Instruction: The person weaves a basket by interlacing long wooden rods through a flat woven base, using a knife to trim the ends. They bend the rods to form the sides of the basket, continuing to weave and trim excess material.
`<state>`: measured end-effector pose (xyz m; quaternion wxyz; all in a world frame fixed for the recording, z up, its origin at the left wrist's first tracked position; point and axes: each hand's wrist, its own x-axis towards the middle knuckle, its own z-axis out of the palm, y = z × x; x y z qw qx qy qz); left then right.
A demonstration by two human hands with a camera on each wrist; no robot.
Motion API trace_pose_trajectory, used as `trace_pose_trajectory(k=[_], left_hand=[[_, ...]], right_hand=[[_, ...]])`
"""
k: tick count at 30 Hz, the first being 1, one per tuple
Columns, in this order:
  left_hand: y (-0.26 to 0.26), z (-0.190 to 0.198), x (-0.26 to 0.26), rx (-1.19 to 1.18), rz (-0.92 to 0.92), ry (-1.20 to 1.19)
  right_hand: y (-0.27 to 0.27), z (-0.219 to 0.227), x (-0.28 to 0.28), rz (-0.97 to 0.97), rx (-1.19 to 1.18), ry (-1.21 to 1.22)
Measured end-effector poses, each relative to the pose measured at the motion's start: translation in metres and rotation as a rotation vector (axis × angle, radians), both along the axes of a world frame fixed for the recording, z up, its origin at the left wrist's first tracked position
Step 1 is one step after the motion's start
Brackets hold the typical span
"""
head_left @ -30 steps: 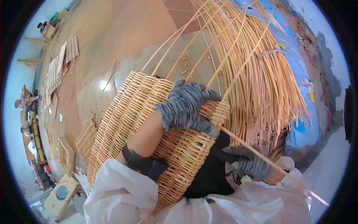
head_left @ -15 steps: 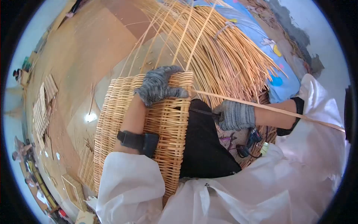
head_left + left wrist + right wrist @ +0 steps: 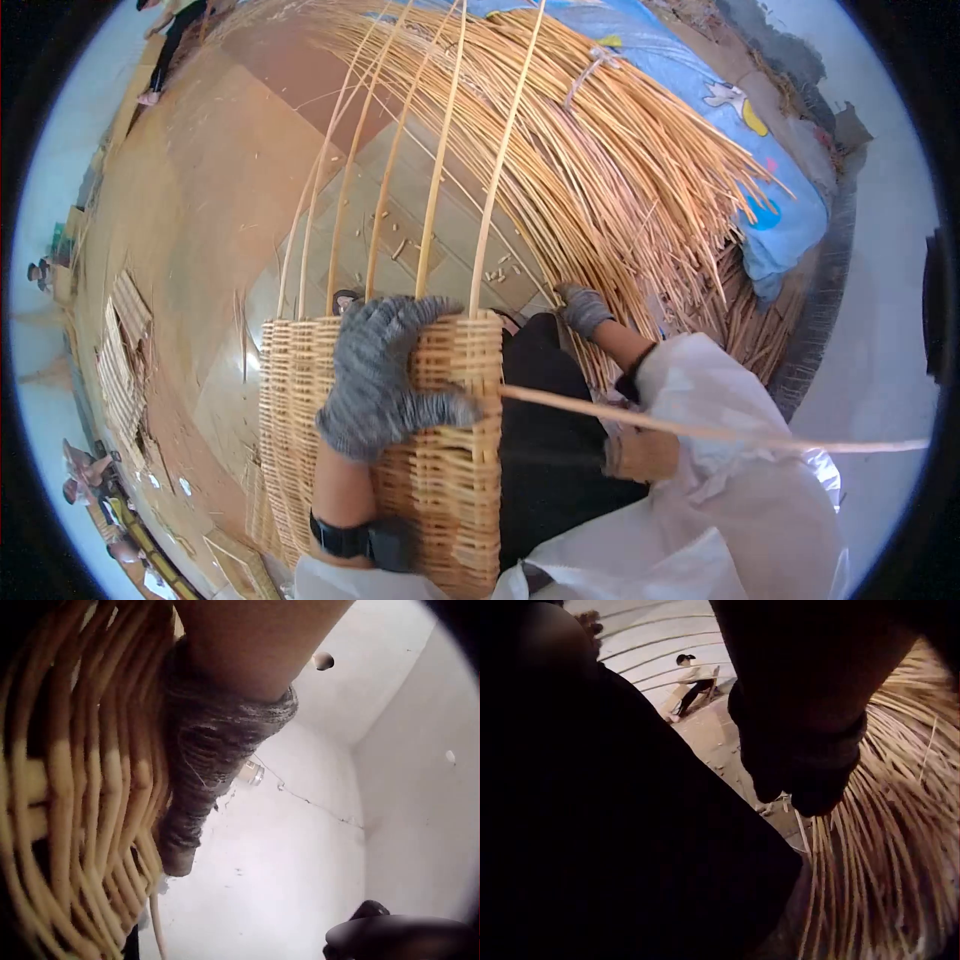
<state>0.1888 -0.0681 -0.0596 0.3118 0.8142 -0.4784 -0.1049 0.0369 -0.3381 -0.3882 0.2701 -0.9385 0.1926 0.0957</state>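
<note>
A woven wicker panel [image 3: 290,400], with long upright stakes [image 3: 432,190] rising from its top edge, leans against the person. My left hand [image 3: 375,385], in a grey knitted glove, grips its top near the right corner, thumb along the front face. The left wrist view shows the glove [image 3: 202,742] close against the weave. From the panel's right edge a long loose strand [image 3: 700,427] runs right, across the lap. My right hand [image 3: 585,308], gloved too, reaches to the near left edge of a bundle of rattan sticks [image 3: 600,170]. I cannot tell whether its fingers hold a stick.
A blue printed cloth [image 3: 790,225] lies under and beside the bundle. Short offcuts [image 3: 500,268] are scattered on the floor beyond the panel. Woven pieces [image 3: 125,350] lie to the left. Other people sit farther off, one [image 3: 697,681] seen in the right wrist view.
My right hand has gone from the lap, where it held a dark thin tool, forward to the bundle; no tool shows there now. The left hand stays on the panel, which sits lower in view.
</note>
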Motion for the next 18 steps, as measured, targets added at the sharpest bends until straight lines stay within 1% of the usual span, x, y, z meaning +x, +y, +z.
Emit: trace_pose_trajectory(k=[1, 4, 5, 7, 10, 12, 13, 14, 15, 16, 17, 18], left_hand=[[-0.003, 0.003, 0.001, 0.016, -0.004, -0.006], [-0.013, 0.006, 0.005, 0.032, -0.02, 0.005], [-0.016, 0.008, 0.007, 0.038, -0.025, 0.013], [-0.021, 0.007, 0.008, 0.039, -0.036, -0.015], [-0.024, 0.01, 0.006, 0.046, -0.051, -0.014], [-0.023, 0.011, 0.001, 0.056, -0.035, 0.031], [-0.021, 0.011, -0.001, 0.06, -0.023, 0.044], [-0.018, 0.008, -0.003, 0.044, -0.009, 0.005], [-0.015, 0.004, -0.004, 0.026, 0.006, -0.037], [-0.015, 0.002, -0.005, 0.007, 0.02, -0.081], [-0.014, 0.006, -0.006, 0.046, 0.034, -0.033], [-0.01, 0.018, -0.01, 0.15, 0.001, -0.116]], right_hand=[[0.006, -0.01, 0.009, 0.005, -0.117, 0.015], [0.035, -0.05, -0.006, -0.454, -0.055, 0.305], [0.04, -0.058, -0.015, -0.534, -0.045, 0.39], [0.043, -0.071, -0.033, -0.513, -0.043, 0.506], [0.029, -0.087, -0.046, -0.317, -0.052, 0.591], [0.017, -0.098, -0.049, -0.25, -0.029, 0.582], [0.019, -0.099, -0.056, -0.417, 0.125, 0.437], [0.026, -0.082, -0.06, -0.38, 0.133, 0.343], [0.029, -0.053, -0.066, -0.342, 0.139, 0.245], [0.03, -0.013, -0.069, -0.303, 0.143, 0.146], [0.031, 0.049, -0.072, -0.371, 0.145, 0.16], [0.032, 0.11, -0.076, -0.44, 0.147, 0.172]])
